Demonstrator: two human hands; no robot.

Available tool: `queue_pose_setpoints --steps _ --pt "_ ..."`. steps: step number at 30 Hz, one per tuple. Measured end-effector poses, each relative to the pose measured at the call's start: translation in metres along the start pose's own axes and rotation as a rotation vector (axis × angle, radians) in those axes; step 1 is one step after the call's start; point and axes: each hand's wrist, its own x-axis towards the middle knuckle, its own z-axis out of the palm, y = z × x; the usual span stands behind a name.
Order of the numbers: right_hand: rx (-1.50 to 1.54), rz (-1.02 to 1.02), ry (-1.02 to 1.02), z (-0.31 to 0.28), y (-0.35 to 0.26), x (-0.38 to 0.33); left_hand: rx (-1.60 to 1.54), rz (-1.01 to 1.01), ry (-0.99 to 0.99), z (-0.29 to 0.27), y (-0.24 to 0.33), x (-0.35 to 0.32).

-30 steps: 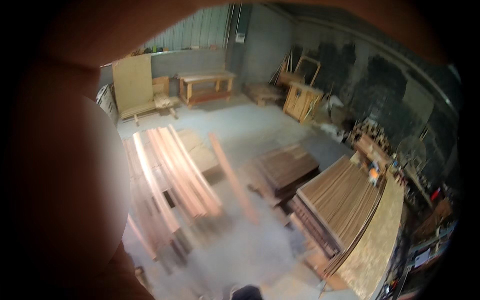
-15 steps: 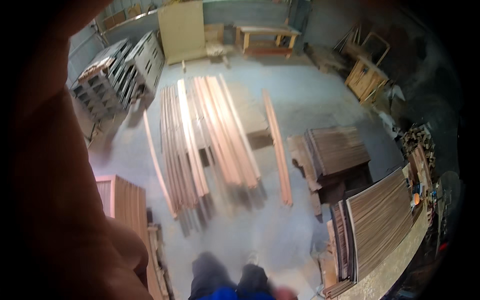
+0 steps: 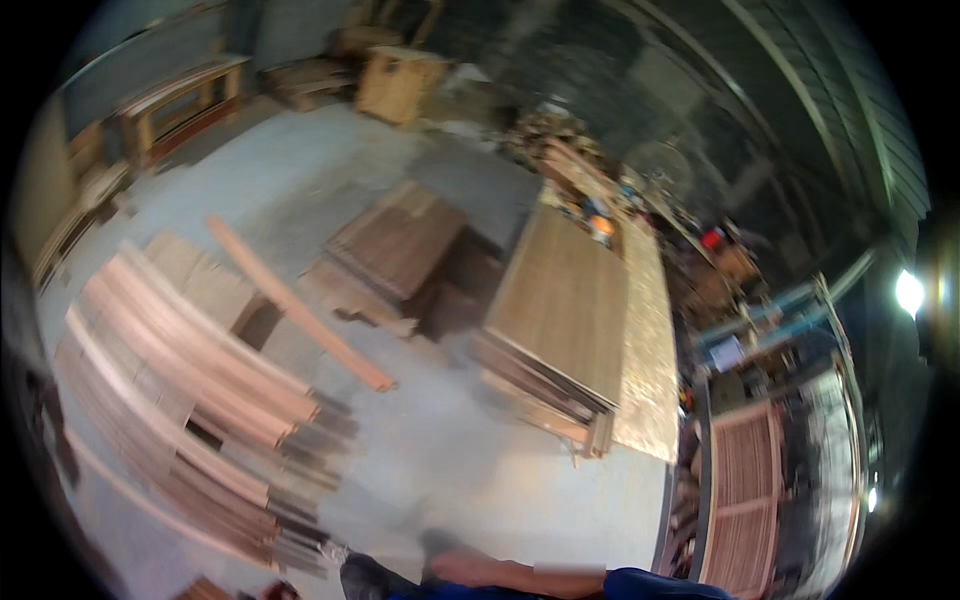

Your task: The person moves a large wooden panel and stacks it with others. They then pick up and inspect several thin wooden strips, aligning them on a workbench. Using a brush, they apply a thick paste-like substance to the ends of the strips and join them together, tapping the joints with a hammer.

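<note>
One bare right hand [image 3: 462,569] is showing at the near edge, its fingers too blurred to tell how far they are spreading or whether they are gripping anything; long wooden strips [image 3: 200,345] are lying left, stacked panels [image 3: 562,300] far right.

a pale grey floor [image 3: 440,450] meets a dark, patchy wall [image 3: 590,70]; a wooden bench [image 3: 190,92] stands upper left, a wooden cabinet [image 3: 398,88] to its right, and a lamp [image 3: 909,292] glares far right.
</note>
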Motion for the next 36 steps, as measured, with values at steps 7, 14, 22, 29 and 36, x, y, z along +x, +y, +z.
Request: queue_pose_setpoints --steps 7,14,22,29,36 --pt "-0.198 -0.247 0.561 0.057 0.118 0.018 -0.075 0.133 -0.585 0.101 0.108 -0.027" --pt "-0.153 -0.241 0.833 0.049 0.22 0.022 -0.018 0.648 -0.571 0.269 0.292 -0.055" --pt "0.606 -0.302 1.12 -0.02 0.288 -0.019 0.021 0.558 -0.683 0.416 0.285 -0.009" --pt "0.391 0.182 1.253 -0.04 0.377 -0.058 -0.038 0.29 -0.565 0.383 0.051 0.047" --pt "0.358 -0.825 0.813 -0.048 0.038 -0.104 -0.593 -0.405 0.094 0.294 -0.21 0.131"
